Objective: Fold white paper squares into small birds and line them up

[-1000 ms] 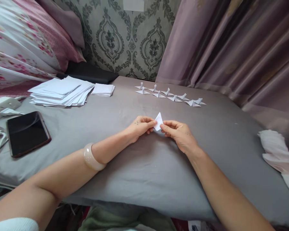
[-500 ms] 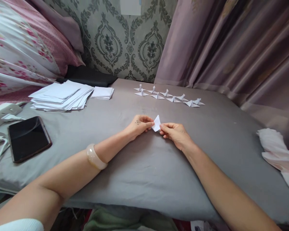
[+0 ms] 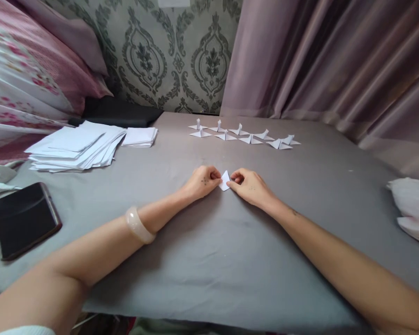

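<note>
A small white folded paper (image 3: pixel 225 180), pointed at the top, is between my two hands over the grey cloth (image 3: pixel 181 251). My left hand (image 3: pixel 204 180) pinches its left edge with thumb and curled fingers. On the other side my right hand (image 3: pixel 249 186) has its thumb on the paper's right edge, its fingers curled. Beyond my hands, several white folded paper figures (image 3: pixel 250 139) stand in two rows on the cloth, each with flat wings and an upright middle.
At the left lie a big stack of white paper (image 3: pixel 70 146) and a smaller stack of paper squares (image 3: pixel 139 137). Nearer is a dark phone (image 3: pixel 26 221) beside white cables. White crumpled cloth (image 3: pixel 414 204) lies at the right; curtains (image 3: pixel 300 56) hang behind.
The camera view has tilted and shifted. The folded paper is now lower, down at the cloth, and my right fingers have curled in beside it.
</note>
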`<state>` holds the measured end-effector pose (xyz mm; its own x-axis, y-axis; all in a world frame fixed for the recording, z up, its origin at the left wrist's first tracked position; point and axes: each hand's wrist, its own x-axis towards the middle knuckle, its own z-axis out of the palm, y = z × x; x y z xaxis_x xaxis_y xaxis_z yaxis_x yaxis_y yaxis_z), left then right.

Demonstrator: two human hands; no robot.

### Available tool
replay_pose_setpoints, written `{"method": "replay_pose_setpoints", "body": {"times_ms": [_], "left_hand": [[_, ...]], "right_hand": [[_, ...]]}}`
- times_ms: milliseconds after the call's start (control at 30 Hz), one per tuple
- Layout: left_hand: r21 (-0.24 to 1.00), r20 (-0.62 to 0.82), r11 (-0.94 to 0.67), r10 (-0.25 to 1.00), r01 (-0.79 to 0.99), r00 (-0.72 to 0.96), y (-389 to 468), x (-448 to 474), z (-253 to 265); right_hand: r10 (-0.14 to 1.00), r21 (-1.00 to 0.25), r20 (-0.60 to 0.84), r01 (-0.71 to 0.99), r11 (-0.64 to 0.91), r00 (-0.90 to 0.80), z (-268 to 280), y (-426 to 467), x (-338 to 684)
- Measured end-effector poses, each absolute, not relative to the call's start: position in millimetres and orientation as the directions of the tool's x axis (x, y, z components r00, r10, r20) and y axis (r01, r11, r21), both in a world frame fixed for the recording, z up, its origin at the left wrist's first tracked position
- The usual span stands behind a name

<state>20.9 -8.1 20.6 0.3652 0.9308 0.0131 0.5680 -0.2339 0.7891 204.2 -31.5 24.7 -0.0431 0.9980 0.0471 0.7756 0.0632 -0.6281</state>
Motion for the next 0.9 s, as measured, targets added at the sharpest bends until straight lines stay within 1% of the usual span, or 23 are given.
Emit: {"method": "replay_pose_setpoints", "body": {"times_ms": [67,133,367,533,667,767,833,900], "left_hand": [[0.798,0.036,-0.268,0.915,0.54,0.401,-7.4,17.6,17.7],[0.814,0.018,-0.26,0.905,0.519,0.425,-6.4,14.6,16.6],[0.9,-0.068,-0.135,0.896,0.415,0.439,-2.7,10.6,17.1],[0.908,-0.154,-0.035,0.898,0.417,0.411,-2.3,10.4,21.4],[0.913,-0.188,0.02,0.908,0.408,0.375,-2.6,10.6,25.9],[0.904,-0.182,-0.013,0.893,0.427,0.413,-2.6,9.7,27.3],[0.893,-0.156,-0.068,0.88,0.445,0.449,-2.8,8.9,27.4],[0.867,-0.112,-0.15,0.871,0.476,0.478,-3.2,8.2,27.3]], "right_hand": [[0.995,-0.631,0.049,0.77,0.095,-0.083,21.9,-32.6,206.4],[0.995,-0.653,0.038,0.751,0.096,-0.094,19.7,-34.0,208.0],[0.99,-0.711,0.103,0.689,0.138,-0.091,12.3,-37.0,210.5],[0.997,-0.757,0.026,0.65,0.07,-0.076,14.7,-35.8,211.5],[0.997,-0.75,0.012,0.659,0.06,-0.077,17.6,-36.1,210.2],[0.995,-0.748,0.03,0.658,0.084,-0.093,17.1,-36.6,210.2],[0.993,-0.759,0.039,0.643,0.102,-0.112,16.4,-35.8,211.7],[0.992,-0.786,0.013,0.612,0.09,-0.129,17.0,-33.9,214.1]]}}
